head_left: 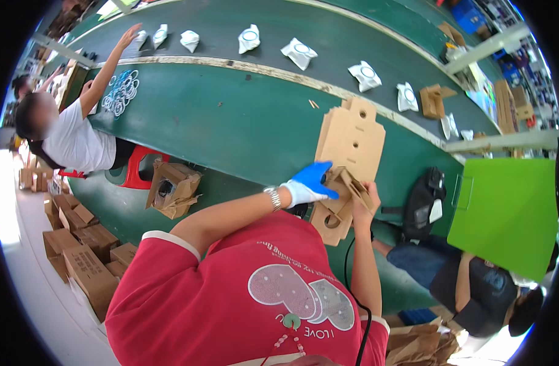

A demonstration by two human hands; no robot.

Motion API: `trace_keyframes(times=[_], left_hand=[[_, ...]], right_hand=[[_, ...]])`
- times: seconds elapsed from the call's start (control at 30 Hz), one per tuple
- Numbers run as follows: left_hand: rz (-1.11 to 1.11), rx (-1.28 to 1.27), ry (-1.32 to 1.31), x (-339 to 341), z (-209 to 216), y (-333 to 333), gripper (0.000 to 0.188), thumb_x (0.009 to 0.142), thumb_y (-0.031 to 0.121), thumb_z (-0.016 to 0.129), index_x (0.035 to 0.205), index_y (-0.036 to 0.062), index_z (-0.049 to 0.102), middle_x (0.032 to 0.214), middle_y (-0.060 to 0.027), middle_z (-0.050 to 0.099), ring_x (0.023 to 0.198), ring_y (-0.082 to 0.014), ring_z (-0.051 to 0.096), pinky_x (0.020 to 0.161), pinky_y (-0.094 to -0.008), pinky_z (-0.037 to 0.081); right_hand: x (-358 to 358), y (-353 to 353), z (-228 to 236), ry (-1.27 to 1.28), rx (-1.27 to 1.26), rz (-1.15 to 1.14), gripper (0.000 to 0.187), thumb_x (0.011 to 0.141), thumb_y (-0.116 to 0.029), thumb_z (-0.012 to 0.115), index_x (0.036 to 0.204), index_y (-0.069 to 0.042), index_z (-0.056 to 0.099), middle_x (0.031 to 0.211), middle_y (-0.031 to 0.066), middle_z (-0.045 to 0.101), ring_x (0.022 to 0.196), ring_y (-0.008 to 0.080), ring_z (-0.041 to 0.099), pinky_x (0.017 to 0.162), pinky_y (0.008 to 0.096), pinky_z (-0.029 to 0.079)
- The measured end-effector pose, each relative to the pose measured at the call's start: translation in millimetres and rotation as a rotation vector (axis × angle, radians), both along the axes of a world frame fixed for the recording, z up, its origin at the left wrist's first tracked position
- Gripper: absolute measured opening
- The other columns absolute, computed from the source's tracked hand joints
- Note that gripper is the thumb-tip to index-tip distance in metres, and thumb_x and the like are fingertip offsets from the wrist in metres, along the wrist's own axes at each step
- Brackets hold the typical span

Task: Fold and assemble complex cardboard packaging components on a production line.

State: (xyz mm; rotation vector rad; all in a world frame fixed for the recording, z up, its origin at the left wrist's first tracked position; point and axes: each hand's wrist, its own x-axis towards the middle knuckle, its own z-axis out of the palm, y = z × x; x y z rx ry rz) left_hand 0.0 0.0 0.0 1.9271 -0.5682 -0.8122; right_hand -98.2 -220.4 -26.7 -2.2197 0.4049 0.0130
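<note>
Between my hands is a small brown cardboard box (339, 185), partly folded, with its walls standing up. My left hand (312, 184), in a blue and white glove, grips its left side. On the opposite side my bare right hand (367, 201) pinches a raised flap. Beneath the box lies a stack of flat die-cut cardboard blanks (353, 134) with round holes, reaching from the table's near edge toward the conveyor. Some of my fingertips are hidden by the cardboard.
White wrapped packages (299, 53) and an open cardboard box (434, 100) sit on the dark conveyor (218, 36). White and blue rings (121, 91) lie at the green table's left. A co-worker (78, 134) reaches over the belt; another person (468, 287) sits at right beside a green board (505, 213).
</note>
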Motion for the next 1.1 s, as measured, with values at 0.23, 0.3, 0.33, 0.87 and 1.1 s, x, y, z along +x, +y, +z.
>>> trace_keyframes(times=[0.23,0.3,0.33,0.87,1.1], left_hand=[[0.371,-0.312,0.485,89.6,37.5,26.8,0.065,0.088,0.034,0.073,0.140,0.0045,0.047,0.126,-0.0087,0.060,0.102,-0.0141,0.060,0.075,-0.0299,0.054],[0.551,-0.323,0.367,139.5,28.1,14.5,0.057,0.090,0.037,0.069,0.135,0.0065,0.052,0.120,-0.0051,0.062,0.102,-0.0160,0.061,0.075,-0.0311,0.054],[0.460,-0.328,0.317,171.4,41.9,6.4,0.043,0.090,0.035,0.068,0.123,0.0074,0.059,0.104,-0.0068,0.065,0.090,-0.0158,0.063,0.070,-0.0316,0.054],[0.414,-0.096,0.550,23.5,-11.7,31.4,0.048,0.099,0.014,0.054,0.146,0.0080,0.044,0.144,-0.0107,0.048,0.132,-0.0227,0.047,0.108,-0.0371,0.041],[0.173,-0.126,0.514,-69.6,30.1,10.6,0.050,0.100,0.019,0.054,0.146,0.0051,0.041,0.146,-0.0136,0.047,0.136,-0.0215,0.044,0.108,-0.0306,0.039]], right_hand=[[69.1,32.8,54.2,-0.080,0.358,-0.242,0.069,0.088,-0.018,0.073,0.141,0.006,0.037,0.142,0.0201,0.045,0.129,0.0272,0.048,0.111,0.0381,0.038],[59.2,30.9,69.2,-0.225,0.461,-0.368,0.072,0.090,-0.020,0.072,0.144,0.006,0.032,0.148,0.0212,0.037,0.133,0.0285,0.044,0.114,0.0400,0.035],[45.6,23.4,64.0,-0.228,0.429,-0.418,0.068,0.091,-0.018,0.071,0.143,0.006,0.034,0.145,0.0216,0.039,0.136,0.0280,0.041,0.115,0.0398,0.034],[-71.2,73.6,-11.9,0.000,-0.206,-0.242,0.068,0.081,-0.011,0.073,0.139,0.007,0.043,0.150,0.0258,0.032,0.142,0.0427,0.027,0.117,0.0465,0.025],[-65.3,82.5,53.1,-0.075,-0.103,-0.291,0.062,0.085,-0.008,0.069,0.140,0.006,0.043,0.148,0.0234,0.035,0.138,0.0408,0.032,0.114,0.0461,0.028]])
